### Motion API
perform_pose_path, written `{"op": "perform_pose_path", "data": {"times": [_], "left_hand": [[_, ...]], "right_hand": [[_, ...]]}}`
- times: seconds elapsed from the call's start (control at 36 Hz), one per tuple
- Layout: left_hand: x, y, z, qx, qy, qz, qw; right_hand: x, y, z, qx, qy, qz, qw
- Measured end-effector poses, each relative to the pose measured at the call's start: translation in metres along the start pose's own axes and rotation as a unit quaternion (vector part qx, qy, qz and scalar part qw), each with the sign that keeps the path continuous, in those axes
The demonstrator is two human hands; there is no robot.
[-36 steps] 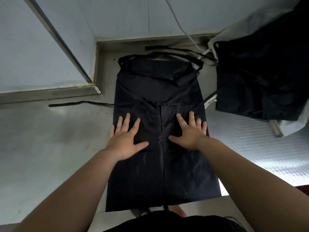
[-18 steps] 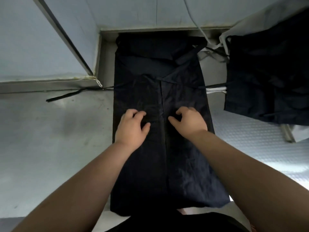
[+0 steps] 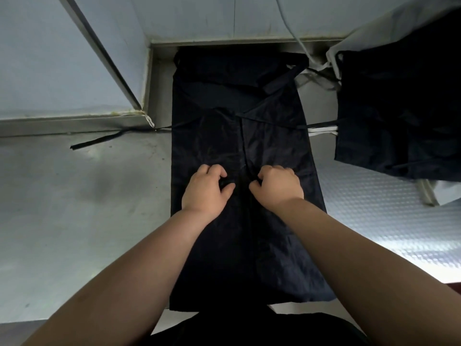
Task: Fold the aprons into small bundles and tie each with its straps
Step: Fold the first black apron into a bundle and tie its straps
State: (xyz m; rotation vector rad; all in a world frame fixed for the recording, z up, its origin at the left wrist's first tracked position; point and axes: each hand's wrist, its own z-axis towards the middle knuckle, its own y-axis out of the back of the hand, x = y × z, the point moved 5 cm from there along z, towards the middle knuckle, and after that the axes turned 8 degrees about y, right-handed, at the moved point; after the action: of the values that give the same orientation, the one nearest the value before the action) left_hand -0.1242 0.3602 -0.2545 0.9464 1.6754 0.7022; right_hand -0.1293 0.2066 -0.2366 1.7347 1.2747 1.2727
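My left hand (image 3: 204,189) and right hand (image 3: 277,188) both pinch this limp, light dark-navy cloth apron (image 3: 274,136) beside its centre seam (image 3: 241,146); I'd grab folded edges.

The apron (image 3: 249,136) lies lengthwise along the counter (image 3: 74,208), from near edge to back edge. Its strap (image 3: 99,141) trails left. Other aprons (image 3: 399,108) sit at the back right corner.

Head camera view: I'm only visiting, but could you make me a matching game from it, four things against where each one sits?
Things:
1 apron
2 black strap
3 pile of dark aprons
4 white cable

Places:
A far right
B hanging down the back wall
C centre, under the left hand and right hand
D left, on the metal table

Pairs: 1-C, 2-D, 3-A, 4-B.
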Motion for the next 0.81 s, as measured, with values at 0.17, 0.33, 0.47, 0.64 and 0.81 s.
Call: {"op": "perform_pose_path", "data": {"times": [0.17, 0.33, 0.47, 0.64, 0.81], "left_hand": [[-0.013, -0.001, 0.003, -0.016, 0.044, 0.044, 0.998], [-0.028, -0.006, 0.008, -0.02, 0.056, 0.093, 0.994], [-0.033, -0.005, 0.011, -0.017, 0.063, 0.128, 0.99], [-0.035, -0.004, 0.015, 0.0, 0.054, 0.117, 0.992], [-0.041, 0.001, 0.013, 0.018, 0.008, 0.025, 0.999]], "right_hand": [[-0.011, -0.003, 0.003, 0.009, 0.02, 0.119, 0.993], [-0.013, 0.0, 0.0, 0.01, 0.049, 0.134, 0.99], [-0.013, -0.002, 0.005, 0.008, 0.06, 0.131, 0.99], [-0.011, -0.003, 0.008, 0.006, 0.09, 0.133, 0.987], [-0.011, -0.005, 0.01, 0.018, 0.1, 0.102, 0.99]]}}
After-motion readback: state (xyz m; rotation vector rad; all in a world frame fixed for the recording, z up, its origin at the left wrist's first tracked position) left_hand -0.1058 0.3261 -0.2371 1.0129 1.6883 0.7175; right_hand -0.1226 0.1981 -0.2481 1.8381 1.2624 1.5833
